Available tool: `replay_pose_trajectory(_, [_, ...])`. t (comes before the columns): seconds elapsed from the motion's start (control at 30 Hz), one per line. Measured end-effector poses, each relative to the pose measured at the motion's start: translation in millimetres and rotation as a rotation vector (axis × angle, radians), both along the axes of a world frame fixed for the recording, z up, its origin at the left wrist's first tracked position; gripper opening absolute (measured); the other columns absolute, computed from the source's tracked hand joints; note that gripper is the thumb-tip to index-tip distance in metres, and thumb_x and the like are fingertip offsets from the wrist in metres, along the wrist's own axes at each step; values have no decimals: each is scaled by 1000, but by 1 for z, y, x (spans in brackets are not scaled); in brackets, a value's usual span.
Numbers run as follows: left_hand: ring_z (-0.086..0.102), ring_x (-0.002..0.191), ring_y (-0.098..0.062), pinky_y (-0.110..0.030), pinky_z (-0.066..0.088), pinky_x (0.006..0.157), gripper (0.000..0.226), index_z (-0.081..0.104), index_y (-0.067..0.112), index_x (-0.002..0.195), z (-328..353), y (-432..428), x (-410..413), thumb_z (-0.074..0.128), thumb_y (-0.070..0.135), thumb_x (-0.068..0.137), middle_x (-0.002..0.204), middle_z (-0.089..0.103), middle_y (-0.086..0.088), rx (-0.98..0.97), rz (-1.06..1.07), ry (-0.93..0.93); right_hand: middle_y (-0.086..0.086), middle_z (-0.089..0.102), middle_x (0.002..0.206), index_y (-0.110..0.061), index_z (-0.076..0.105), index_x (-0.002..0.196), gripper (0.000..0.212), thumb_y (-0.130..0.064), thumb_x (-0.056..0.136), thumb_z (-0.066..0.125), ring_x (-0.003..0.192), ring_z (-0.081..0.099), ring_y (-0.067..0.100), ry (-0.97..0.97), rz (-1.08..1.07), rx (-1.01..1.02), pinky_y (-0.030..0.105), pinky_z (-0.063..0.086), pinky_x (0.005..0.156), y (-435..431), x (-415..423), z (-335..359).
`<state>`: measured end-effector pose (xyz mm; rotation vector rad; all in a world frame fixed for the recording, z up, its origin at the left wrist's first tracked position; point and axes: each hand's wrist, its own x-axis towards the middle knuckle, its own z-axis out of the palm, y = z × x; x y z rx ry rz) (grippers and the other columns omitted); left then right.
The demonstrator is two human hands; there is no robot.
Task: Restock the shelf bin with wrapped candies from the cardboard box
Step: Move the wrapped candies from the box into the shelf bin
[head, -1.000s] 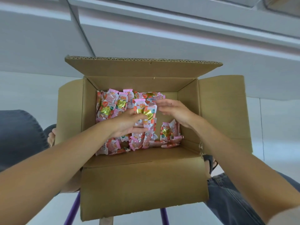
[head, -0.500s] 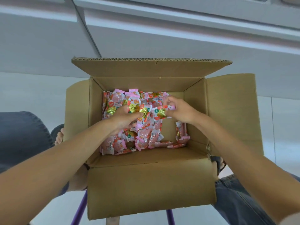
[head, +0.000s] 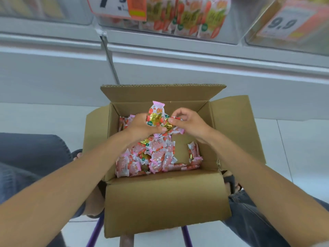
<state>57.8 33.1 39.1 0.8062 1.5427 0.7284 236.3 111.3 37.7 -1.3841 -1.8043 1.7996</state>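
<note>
An open cardboard box (head: 165, 205) stands in front of me, with several pink and orange wrapped candies (head: 153, 155) lying in its bottom. My left hand (head: 140, 125) grips a bunch of wrapped candies (head: 155, 115) above the box, one packet sticking up. Close beside it, my right hand (head: 190, 123) grips more candies at their right edge. At the top of the view, the clear shelf bin (head: 236, 35) holds the same kind of packets behind its front wall.
Price tags (head: 117, 7) hang on the bin fronts, another (head: 286, 24) at the right. White shelf ledges run below the bins. My knees in dark jeans flank the box, which rests on a stool with purple legs (head: 94, 236). White floor tiles lie around.
Both hands closed on candies and lifted them from the pile to above the box. The view tilted up, bringing the shelf bins into sight.
</note>
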Motion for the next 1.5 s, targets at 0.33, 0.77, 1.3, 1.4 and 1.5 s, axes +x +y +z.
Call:
replay_pose_trajectory(0.33, [71, 100, -22, -40, 55, 95, 36, 68, 9, 110, 40, -15, -2, 81, 7, 77, 105, 75, -7, -34, 171, -200, 0, 67, 92, -12, 64, 89, 18, -24, 81, 75, 70, 63, 6, 157, 7, -181, 47, 53, 96, -17, 12, 56])
replay_pose_trajectory(0.77, [71, 86, -9, -20, 57, 66, 27, 65, 7, 109, 55, -20, -12, 73, 8, 83, 94, 75, -2, -117, 291, -487, -25, 58, 58, -15, 58, 78, 19, -19, 97, 58, 59, 51, -10, -10, 13, 130, 22, 43, 76, -24, 11, 70])
replay_pose_trajectory(1.3, [72, 97, -18, -26, 58, 83, 27, 64, 6, 113, 51, -19, 0, 70, 7, 87, 105, 75, -7, 115, 372, -458, -4, 67, 66, -6, 72, 89, 15, -21, 86, 73, 60, 57, 9, 173, -243, -32, 27, 50, 70, -33, -7, 50])
replay_pose_trajectory(1.4, [72, 99, -23, -27, 60, 79, 27, 64, 4, 114, 53, -17, -1, 69, 2, 87, 105, 74, -10, 144, 327, -398, -2, 71, 82, -7, 73, 102, 25, -25, 85, 71, 70, 60, 11, 210, -155, -113, 30, 52, 76, -29, -2, 57])
replay_pose_trajectory(1.5, [73, 93, -22, -27, 60, 78, 24, 64, 5, 112, 57, -12, -12, 68, 3, 88, 105, 74, -12, 181, 336, -358, 2, 71, 99, -13, 67, 113, 27, -15, 86, 71, 78, 65, 14, 138, -122, 38, 28, 56, 78, -18, 1, 73])
